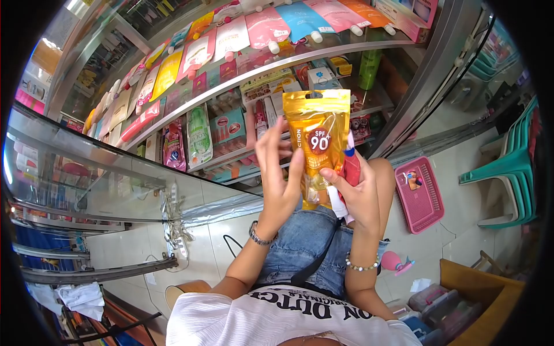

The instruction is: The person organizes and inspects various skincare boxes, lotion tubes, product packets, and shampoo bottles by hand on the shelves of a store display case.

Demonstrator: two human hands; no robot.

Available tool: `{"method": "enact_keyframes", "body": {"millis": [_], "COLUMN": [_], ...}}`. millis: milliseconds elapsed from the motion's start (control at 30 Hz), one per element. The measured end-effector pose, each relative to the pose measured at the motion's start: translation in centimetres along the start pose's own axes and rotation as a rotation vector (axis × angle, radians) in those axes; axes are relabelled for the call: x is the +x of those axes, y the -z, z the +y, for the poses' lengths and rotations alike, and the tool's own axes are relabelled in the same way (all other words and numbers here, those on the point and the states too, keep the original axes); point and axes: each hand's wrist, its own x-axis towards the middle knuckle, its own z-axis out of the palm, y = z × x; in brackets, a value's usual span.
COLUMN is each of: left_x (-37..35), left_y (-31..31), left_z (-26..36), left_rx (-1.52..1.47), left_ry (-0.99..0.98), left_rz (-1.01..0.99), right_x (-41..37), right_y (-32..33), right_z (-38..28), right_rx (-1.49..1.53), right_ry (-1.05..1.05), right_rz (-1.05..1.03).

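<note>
My right hand point(362, 193) grips a shiny gold zip pouch point(319, 144) marked SPF 90, with the thumb pressed on its lower front. Also in this hand, behind the pouch, is a red item point(351, 169) with a blue part, and a piece of white cloth or paper point(336, 203) hangs below. The pouch is upright, its hang-hole edge on top. My left hand point(279, 167) is raised at the pouch's left side, fingers apart and slightly blurred, the thumb close to its edge.
A glass display case point(231, 86) ahead carries rows of colourful pouches on top, with boxes and packets on shelves below. On the tiled floor are a pink basket point(434, 187) and a power strip with cords point(180, 245). Stacked green chairs point(511, 167) stand right.
</note>
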Motion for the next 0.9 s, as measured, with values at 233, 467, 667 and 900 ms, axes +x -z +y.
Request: {"method": "enact_keyframes", "body": {"millis": [233, 467, 667, 900], "left_x": [-1.5, -2.9, -4.6, -4.5], "left_y": [-0.8, -0.7, 0.8, 0.6], "left_z": [1.1, 0.3, -1.3, 0.1], "left_rx": [-0.378, -0.817, -0.854, -0.594], "left_ry": [-0.013, 0.402, 0.537, 0.366], "left_rz": [-0.179, -0.178, -0.466, -0.601], "right_x": [-0.8, -1.1, -0.2, -1.8], "right_y": [-0.8, -3.7, -2.3, -1.0], "right_z": [-0.5, -1.6, -0.6, -2.9], "right_rx": [-0.398, -0.997, -0.988, -0.914], "right_ry": [0.016, 0.522, 0.625, 0.579], "right_rz": [0.09, -0.08, 0.282, 0.276]}}
